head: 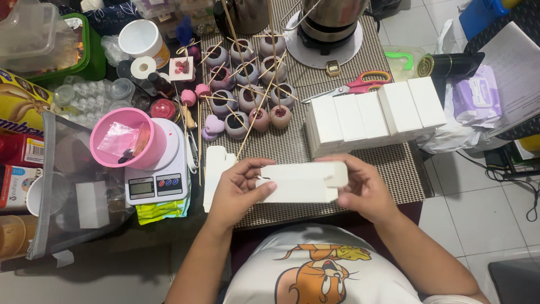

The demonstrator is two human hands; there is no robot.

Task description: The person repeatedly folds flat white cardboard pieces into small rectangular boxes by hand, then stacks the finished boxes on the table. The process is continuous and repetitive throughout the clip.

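Printed on a white shirt (315, 270) at the bottom edge, a cartoon figure is being cut off by the frame. Just above it, a white cardboard box (301, 183) is being held level over the near edge of the woven mat (394, 163); its far end is being hidden under the right hand (363, 188). The box is looking plain and oblong, with a loose flap showing at its left end. It is being pinched there by the left hand (239, 186), thumb on top, and clasped by the right. Finished white boxes (374, 115) are being kept in a row beyond, small candles (250, 84) behind them.
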